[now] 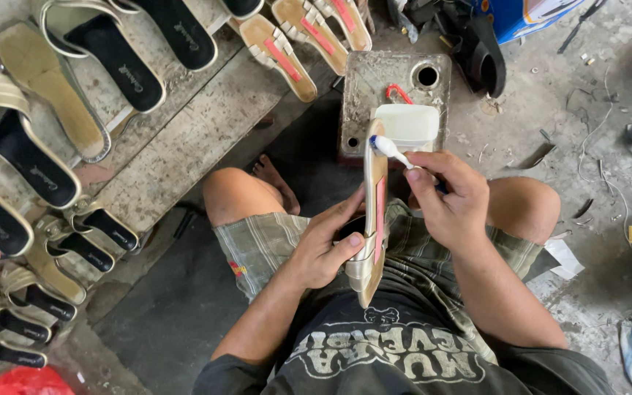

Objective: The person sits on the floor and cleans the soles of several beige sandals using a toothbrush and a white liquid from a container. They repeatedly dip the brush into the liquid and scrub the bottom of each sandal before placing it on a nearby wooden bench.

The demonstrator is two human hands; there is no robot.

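Observation:
My left hand (328, 243) grips a tan sandal sole (374, 212) with a pink strip down its middle and holds it upright, edge toward me, over my lap. My right hand (448, 197) pinches a small brush (388, 148) with a white, glue-covered head; its tip touches the top edge of the sole. Just beyond the sole, a white plastic glue tub (407, 123) sits on a grimy metal block (363, 88).
Rows of finished black-and-gold sandals (34, 164) and bare tan soles (287, 47) lie on wooden planks (184, 139) at left and top. A red bag (27, 382) is at bottom left. Scraps litter the concrete floor (587, 146) on the right.

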